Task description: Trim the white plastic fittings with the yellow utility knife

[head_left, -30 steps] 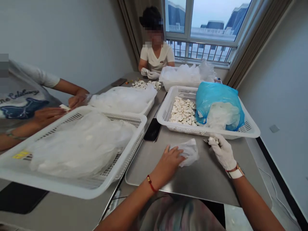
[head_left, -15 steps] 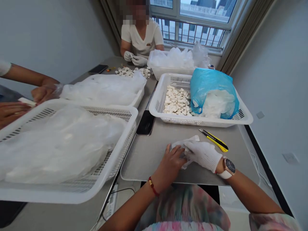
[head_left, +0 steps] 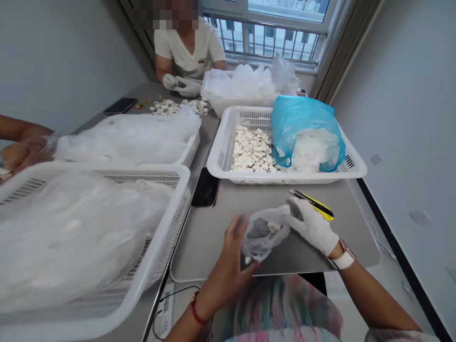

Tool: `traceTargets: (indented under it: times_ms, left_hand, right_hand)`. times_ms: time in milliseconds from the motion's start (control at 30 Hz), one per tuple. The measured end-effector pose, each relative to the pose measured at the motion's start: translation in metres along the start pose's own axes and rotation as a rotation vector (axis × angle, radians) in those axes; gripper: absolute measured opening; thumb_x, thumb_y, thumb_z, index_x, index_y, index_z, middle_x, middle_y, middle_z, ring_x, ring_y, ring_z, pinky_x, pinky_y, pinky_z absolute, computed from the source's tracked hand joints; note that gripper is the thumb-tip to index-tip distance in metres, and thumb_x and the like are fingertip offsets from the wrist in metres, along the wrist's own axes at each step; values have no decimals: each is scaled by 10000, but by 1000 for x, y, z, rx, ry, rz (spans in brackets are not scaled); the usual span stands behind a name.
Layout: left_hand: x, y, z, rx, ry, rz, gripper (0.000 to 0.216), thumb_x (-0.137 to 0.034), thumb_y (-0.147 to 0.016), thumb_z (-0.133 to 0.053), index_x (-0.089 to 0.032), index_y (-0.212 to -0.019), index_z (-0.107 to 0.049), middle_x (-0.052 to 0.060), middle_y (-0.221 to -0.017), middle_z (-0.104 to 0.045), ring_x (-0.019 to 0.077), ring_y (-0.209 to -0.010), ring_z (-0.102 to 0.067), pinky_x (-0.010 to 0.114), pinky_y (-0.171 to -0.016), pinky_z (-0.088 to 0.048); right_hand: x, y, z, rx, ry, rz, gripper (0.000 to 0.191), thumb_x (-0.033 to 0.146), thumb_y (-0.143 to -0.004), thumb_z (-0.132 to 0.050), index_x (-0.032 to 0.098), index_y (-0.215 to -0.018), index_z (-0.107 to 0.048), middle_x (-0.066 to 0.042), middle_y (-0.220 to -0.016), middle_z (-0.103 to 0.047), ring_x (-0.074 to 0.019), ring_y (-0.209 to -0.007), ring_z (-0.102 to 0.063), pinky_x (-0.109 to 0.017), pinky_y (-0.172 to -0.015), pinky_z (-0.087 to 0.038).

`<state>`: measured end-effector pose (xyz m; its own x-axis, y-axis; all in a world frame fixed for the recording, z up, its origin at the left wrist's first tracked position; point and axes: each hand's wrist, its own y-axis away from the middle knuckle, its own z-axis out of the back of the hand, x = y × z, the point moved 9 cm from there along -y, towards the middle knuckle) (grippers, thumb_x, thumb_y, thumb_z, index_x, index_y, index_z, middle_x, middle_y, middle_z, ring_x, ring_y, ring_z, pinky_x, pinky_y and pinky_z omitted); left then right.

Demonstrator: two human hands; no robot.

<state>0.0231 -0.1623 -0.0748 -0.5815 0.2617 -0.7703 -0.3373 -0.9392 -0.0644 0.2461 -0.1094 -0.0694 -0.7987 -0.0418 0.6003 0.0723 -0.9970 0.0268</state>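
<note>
From my distant place, I see the clear plastic bag [head_left: 262, 246] on the surface [head_left: 213, 249], between both hands. The bare left hand [head_left: 231, 256] has thumb and fingers apart along the bag's left side; the gloved right hand [head_left: 314, 225] touches the opposite edge, but I cannot tell if it pinches. I think this two-sided support spreads the mouth, where a small white piece [head_left: 273, 227] shows. The yellow knife [head_left: 322, 208] lies just beyond the right hand, probably to be reachable. The white basket [head_left: 285, 179] stands farther, perhaps leaving working room.
</note>
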Motion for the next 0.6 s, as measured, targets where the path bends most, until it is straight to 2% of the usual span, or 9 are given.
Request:
traceTargets:
  times_ms: [67,133,200,300,367,500,600]
  left_hand:
    - [18,0,-3,-12,87,128,843,-231,-784,-643,-268,-1488,-181,162,-1508,-253,332,-1364,-357,516,-1049,-401]
    - [28,-6,-10,-22,167,191,755,-228,-772,-637,-236,-1443,-291,144,-1395,-403,299,-1291,-446,500,-1049,-400]
    - [28,-16,-22,-11,248,206,612,-192,-753,-616,-211,-1339,-441,117,-1280,-498,268,-1197,-519,469,-1028,-423]
    - [16,-32,-42,21,349,210,463,-143,-741,-558,-203,-1200,-558,94,-1188,-547,224,-1043,-592,396,-914,-500]
    - [4,-42,-53,46,377,192,437,-120,-721,-533,-204,-1146,-590,84,-1153,-563,210,-989,-604,356,-849,-519]
    - [-19,-55,-78,134,391,116,401,-114,-682,-512,-205,-1056,-623,66,-1077,-595,207,-971,-601,318,-801,-520]
    - [-33,-64,-106,248,415,81,360,-152,-692,-530,-211,-1035,-622,62,-1067,-597,213,-984,-599,306,-784,-525]
  right_hand:
    - [-5,8,-17,101,-148,-50,505,494,-854,-562,281,-1310,-514,-60,-1227,-606,-234,-1059,-605,-411,-926,-469]
    - [0,16,-28,155,-332,-55,445,459,-851,-583,292,-1262,-555,-38,-1202,-626,-208,-1047,-609,-378,-931,-470]
    - [5,23,-31,133,-502,-44,346,410,-851,-596,273,-1168,-615,-29,-1150,-652,-191,-1057,-603,-346,-943,-464]
    - [0,34,-28,49,-665,-76,248,377,-853,-602,232,-1046,-654,-26,-1044,-678,-177,-999,-620,-322,-914,-479]
    - [-9,43,-22,-8,-725,-118,246,371,-859,-597,218,-1042,-654,-29,-1031,-679,-176,-987,-622,-321,-910,-481]
    - [-32,70,-3,-121,-748,-195,242,361,-863,-602,219,-1050,-662,-29,-1040,-674,-173,-986,-618,-315,-904,-483]
    - [-50,95,10,-212,-732,-226,236,375,-867,-600,221,-1028,-677,-28,-1041,-669,-166,-970,-616,-306,-884,-492]
